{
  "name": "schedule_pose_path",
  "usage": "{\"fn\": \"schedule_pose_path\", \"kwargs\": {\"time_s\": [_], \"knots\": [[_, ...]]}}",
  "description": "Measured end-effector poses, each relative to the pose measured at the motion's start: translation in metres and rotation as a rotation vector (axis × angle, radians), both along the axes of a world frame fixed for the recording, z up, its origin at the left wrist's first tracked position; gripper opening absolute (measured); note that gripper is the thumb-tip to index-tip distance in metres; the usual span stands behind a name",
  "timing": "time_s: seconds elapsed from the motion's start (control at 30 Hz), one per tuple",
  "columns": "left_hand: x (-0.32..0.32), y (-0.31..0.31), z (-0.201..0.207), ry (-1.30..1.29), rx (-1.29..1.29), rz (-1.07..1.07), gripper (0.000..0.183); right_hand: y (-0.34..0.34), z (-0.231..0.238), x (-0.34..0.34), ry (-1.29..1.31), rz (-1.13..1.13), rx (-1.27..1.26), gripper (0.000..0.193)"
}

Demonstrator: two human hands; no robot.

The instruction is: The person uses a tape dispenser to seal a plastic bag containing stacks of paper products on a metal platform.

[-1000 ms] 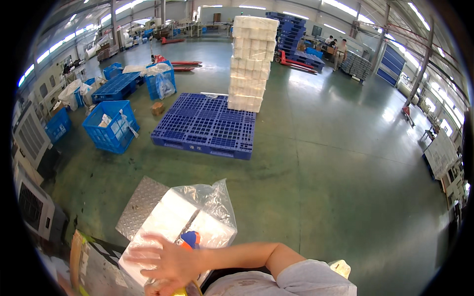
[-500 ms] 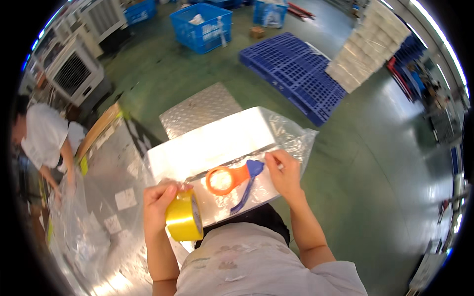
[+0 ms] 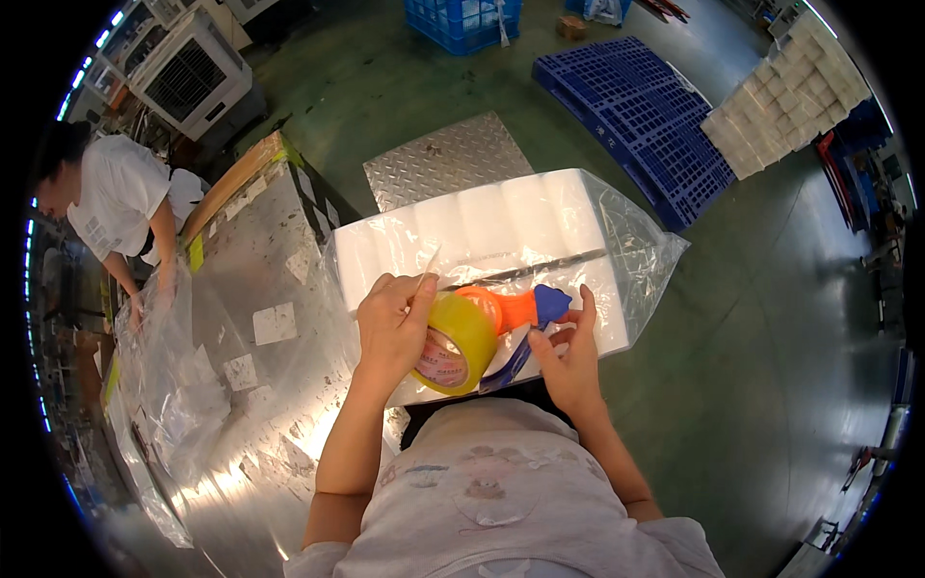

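Note:
In my left hand (image 3: 391, 332) is a roll of yellow packing tape (image 3: 470, 337), gripped at its edge between thumb and fingers. A short pale strip, perhaps a loose tape end, sticks up above these fingers. Partly behind the roll, an orange tape dispenser (image 3: 520, 310) with a blue head and a long blue arm lies on a plastic-wrapped white pack (image 3: 467, 231). My right hand (image 3: 574, 371) is beside the blue head, thumb and fingers apart around it; whether they touch it I cannot tell. Clear film stands out loosely at the pack's right end.
To the left is a worn metal-topped table (image 3: 255, 356) with clear plastic film (image 3: 173, 376), which another person (image 3: 125, 197) handles. Beyond the pack are a tread-plate platform (image 3: 448, 159), a blue pallet (image 3: 641, 120), stacked white packs (image 3: 790, 96) and a blue crate (image 3: 462, 24).
My left hand has brought the tape roll rightward, over the dispenser's ring. My right hand has opened from a pinch and come down beside the dispenser's blue head. The view has shifted.

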State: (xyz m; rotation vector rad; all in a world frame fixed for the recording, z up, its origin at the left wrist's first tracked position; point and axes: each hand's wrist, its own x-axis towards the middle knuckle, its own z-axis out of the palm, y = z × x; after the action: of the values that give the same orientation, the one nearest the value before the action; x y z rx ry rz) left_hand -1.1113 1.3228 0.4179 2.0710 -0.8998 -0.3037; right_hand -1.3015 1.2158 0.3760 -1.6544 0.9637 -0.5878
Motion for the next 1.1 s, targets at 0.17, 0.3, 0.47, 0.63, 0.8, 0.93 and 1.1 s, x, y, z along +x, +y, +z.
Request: {"fn": "schedule_pose_path", "kwargs": {"time_s": [0.17,0.3,0.47,0.63,0.8,0.93,1.1], "knots": [[0.005,-0.012,-0.009,0.055,0.083,-0.012,0.028,0.006,0.019,0.012,0.149,0.125,0.011,0.089],[0.010,-0.017,-0.029,0.347,-0.140,-0.079,0.033,0.004,0.023,0.014,0.154,0.164,-0.023,0.087],[0.002,-0.021,-0.020,0.899,-0.291,-0.020,0.038,0.004,0.019,0.011,0.163,0.212,-0.031,0.085],[0.001,-0.021,-0.019,0.973,-0.295,-0.005,0.038,0.006,0.007,0.006,0.136,0.264,-0.243,0.083],[0.000,-0.022,-0.019,0.991,-0.273,0.002,0.038,0.012,0.008,0.013,-0.067,0.169,-0.096,0.079],[-0.002,-0.022,-0.024,0.976,-0.285,0.023,0.038,0.010,-0.014,0.016,-0.332,0.095,0.137,0.079],[-0.008,-0.019,-0.027,1.074,-0.358,0.143,0.038,-0.007,-0.003,0.017,-0.501,0.025,0.708,0.083]]}}
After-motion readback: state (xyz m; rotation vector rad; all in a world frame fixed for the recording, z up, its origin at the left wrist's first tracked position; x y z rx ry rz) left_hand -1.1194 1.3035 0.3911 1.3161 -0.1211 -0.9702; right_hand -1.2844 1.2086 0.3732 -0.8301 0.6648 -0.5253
